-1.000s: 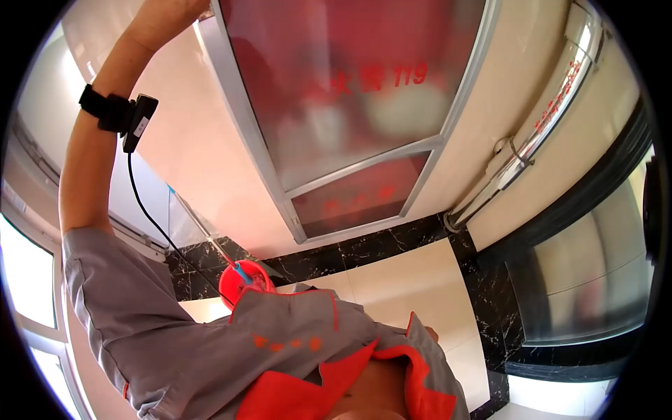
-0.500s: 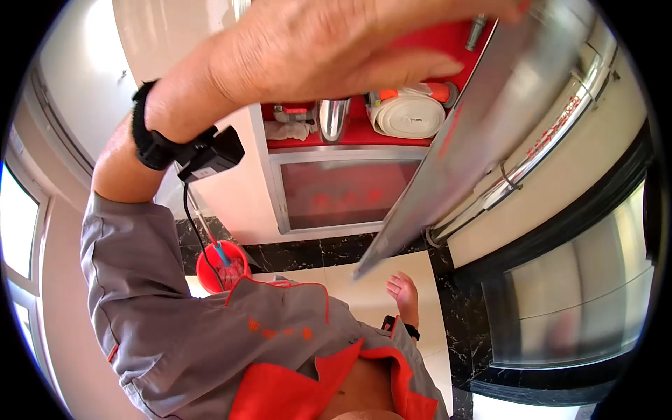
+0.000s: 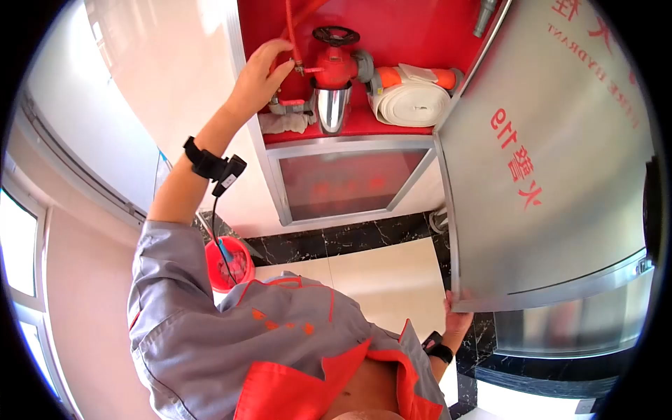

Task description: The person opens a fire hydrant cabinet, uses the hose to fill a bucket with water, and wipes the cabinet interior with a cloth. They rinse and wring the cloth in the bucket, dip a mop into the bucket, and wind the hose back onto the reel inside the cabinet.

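Note:
My left hand (image 3: 262, 78) reaches into the top left of a red fire hydrant cabinet (image 3: 413, 42), thumb and fingers apart beside a thin red pipe (image 3: 292, 31) with a small fitting. I cannot tell whether the fingertips touch it. Just right of them is a red hydrant valve (image 3: 337, 66) with a black handwheel (image 3: 336, 35) and a shiny metal cylinder (image 3: 332, 112) below. My right hand (image 3: 458, 318) grips the lower corner of the swung-out glass cabinet door (image 3: 553, 154), its fingers partly behind the metal frame. A rolled white fire hose (image 3: 413, 105) lies on the cabinet floor.
A grey nozzle (image 3: 484, 17) is mounted at the upper right inside the cabinet. A greyish cloth-like bundle (image 3: 285, 123) lies at its left. On the floor stands a red bucket (image 3: 218, 269) with a mop in it. The open door spans the right side.
My left hand has drawn back from across the door to the left, near the thin pipe. The door has swung further open to the right, and my right hand has met its lower corner.

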`<state>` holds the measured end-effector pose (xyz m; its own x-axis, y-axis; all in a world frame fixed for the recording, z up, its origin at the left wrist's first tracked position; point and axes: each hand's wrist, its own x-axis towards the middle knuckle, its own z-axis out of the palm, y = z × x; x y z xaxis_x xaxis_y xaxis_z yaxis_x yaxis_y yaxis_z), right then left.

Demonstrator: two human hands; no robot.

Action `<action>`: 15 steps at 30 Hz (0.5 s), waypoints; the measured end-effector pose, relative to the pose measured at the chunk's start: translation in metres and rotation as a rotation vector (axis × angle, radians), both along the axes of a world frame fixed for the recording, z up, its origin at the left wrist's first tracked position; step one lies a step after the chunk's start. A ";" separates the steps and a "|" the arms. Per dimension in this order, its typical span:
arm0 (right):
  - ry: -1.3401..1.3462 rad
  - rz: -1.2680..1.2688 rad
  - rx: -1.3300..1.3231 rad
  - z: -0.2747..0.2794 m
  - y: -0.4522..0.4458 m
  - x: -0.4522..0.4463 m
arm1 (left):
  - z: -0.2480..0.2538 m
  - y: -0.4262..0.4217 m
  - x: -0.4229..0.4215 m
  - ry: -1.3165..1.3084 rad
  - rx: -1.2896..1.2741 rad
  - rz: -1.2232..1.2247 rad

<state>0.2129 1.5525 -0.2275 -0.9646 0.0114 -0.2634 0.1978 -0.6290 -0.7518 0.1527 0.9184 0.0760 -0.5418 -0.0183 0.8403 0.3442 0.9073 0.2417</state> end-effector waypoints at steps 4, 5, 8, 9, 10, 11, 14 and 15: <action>0.006 -0.268 -0.065 -0.002 0.028 -0.015 | -0.045 -0.056 -0.056 -0.076 0.571 -0.171; 0.005 -0.314 -0.080 -0.005 0.034 -0.019 | -0.042 -0.063 -0.067 -0.047 0.601 -0.162; 0.003 -0.487 -0.113 -0.013 0.048 -0.026 | -0.030 -0.060 -0.087 0.047 0.700 -0.156; -0.024 -0.560 -0.120 -0.021 0.049 -0.027 | -0.027 -0.065 -0.102 0.087 0.729 -0.173; -0.054 -0.634 -0.124 -0.031 0.047 -0.027 | -0.026 -0.070 -0.117 0.124 0.759 -0.189; -0.081 -0.709 -0.126 -0.043 0.043 -0.027 | -0.028 -0.075 -0.133 0.177 0.745 -0.223; -0.142 -0.538 -0.066 -0.085 0.017 -0.034 | -0.035 -0.073 -0.159 0.217 0.801 -0.301; -0.176 -0.471 -0.041 -0.094 0.007 -0.038 | -0.030 -0.070 -0.155 0.145 0.880 -0.319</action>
